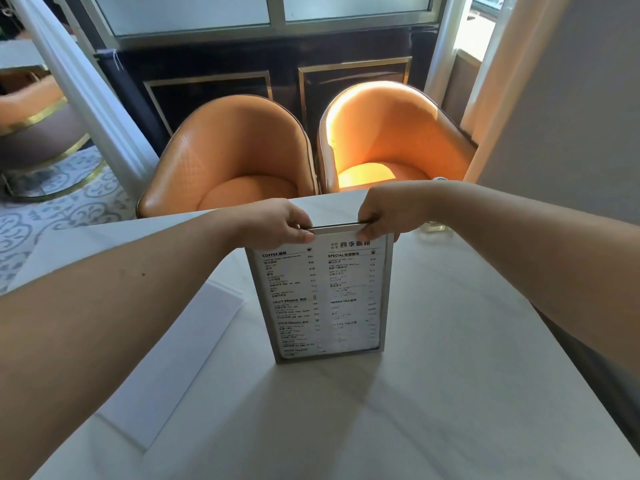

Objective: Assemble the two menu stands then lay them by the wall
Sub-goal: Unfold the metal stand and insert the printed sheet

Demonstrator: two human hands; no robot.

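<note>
Menu stand (320, 299) upright near middle of white table (450, 341), printed menu facing the camera, metal frame around it, base on the tabletop. Left hand (277, 223) pinches the top rail at its left end, thumb on the near side, fingers curled over the far side; right hand (388, 213) does the same at the right end. Both hands closed on the top edge, not spread. White sheet (180, 341) lies flat on table to the left of the stand, partly under the left forearm, apart from the stand; could be the other menu insert, can't tell. Second stand not clearly visible. Step looks like finishing or seating the top of this first stand, or getting ready to lift it. Next move likely needs even two-handed grip, keep it vertical, carry toward wall (571, 116) at right side of table and set it down there. Two orange chairs (242, 161) beyond far table edge.
</note>
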